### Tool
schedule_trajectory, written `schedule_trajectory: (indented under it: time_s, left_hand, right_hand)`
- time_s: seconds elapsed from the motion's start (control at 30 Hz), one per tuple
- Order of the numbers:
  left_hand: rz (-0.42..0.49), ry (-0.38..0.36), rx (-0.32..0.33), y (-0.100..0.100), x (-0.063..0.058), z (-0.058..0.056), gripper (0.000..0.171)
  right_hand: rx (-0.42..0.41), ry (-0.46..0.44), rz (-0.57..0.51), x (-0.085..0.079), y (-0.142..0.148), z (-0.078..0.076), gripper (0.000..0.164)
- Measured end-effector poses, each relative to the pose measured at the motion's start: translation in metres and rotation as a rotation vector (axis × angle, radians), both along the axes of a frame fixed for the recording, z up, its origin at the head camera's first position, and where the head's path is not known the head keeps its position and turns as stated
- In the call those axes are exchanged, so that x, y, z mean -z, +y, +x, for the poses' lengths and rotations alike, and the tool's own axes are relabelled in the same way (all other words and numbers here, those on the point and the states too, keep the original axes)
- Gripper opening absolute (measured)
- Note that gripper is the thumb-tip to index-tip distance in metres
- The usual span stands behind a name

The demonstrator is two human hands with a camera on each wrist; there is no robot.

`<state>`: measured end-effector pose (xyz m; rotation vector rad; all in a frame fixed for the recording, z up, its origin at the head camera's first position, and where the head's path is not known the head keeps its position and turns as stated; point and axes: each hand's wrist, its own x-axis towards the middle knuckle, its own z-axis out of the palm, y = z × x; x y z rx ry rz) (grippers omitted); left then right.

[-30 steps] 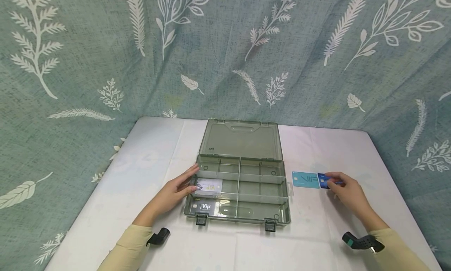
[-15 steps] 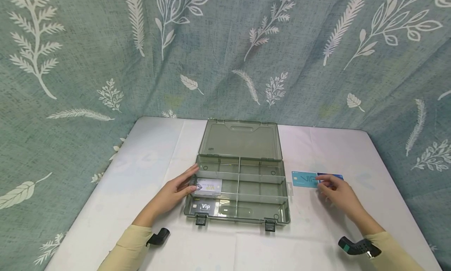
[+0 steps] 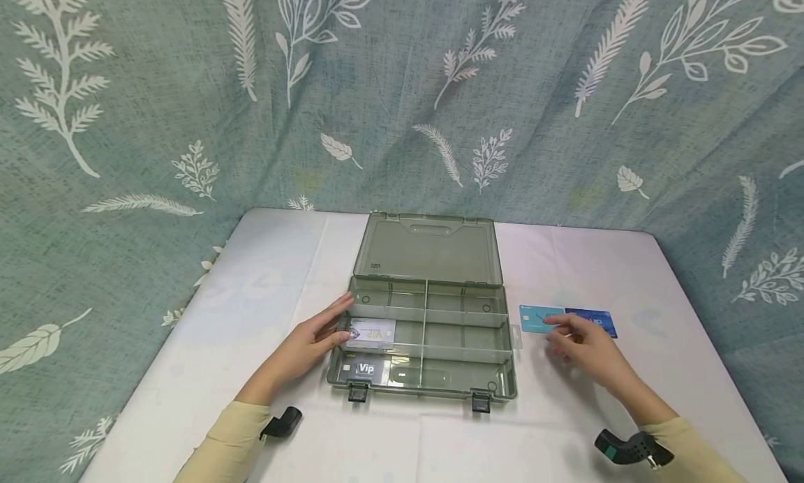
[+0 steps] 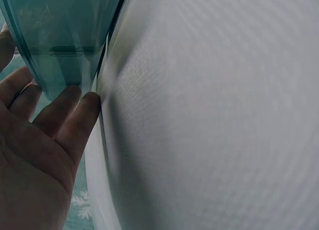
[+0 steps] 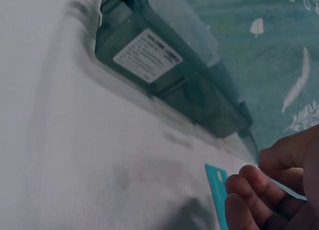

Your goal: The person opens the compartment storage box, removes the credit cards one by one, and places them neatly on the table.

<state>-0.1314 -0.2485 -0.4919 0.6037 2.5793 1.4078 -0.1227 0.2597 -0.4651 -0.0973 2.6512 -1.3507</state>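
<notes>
A grey-green translucent compartment box (image 3: 463, 334) stands on the table, its lid (image 3: 428, 249) folded back. My left hand (image 3: 310, 340) rests on the box's left side, fingers touching the wall; the left wrist view shows its fingertips (image 4: 90, 103) at that wall. A white VIP card (image 3: 373, 333) lies in the middle left compartment and a dark Vip card (image 3: 361, 368) in the front left one. Right of the box, my right hand (image 3: 587, 343) hovers over a light-blue card (image 3: 534, 318), hiding part of it, with nothing seen between its fingers. A dark-blue card (image 3: 599, 321) lies beside it.
The table has a white cloth (image 3: 502, 441). A leaf-patterned green curtain (image 3: 377, 120) surrounds its back and sides. Two black latches (image 3: 481, 402) hang at the box's front edge. A white label (image 5: 148, 56) shows on the box's side in the right wrist view.
My right hand has moved left from the dark-blue card, which it was touching, to above the light-blue card. More of the dark-blue card shows now. The left hand has stayed put.
</notes>
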Motion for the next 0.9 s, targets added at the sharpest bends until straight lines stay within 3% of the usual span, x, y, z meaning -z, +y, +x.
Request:
schedule_trajectory:
  time_s: [0.9]
  left_hand:
    - [-0.044, 0.009, -0.012, -0.002, 0.002, 0.0, 0.066]
  right_hand:
    - [-0.213, -0.059, -0.15, -0.027, -0.049, 0.005, 0.04]
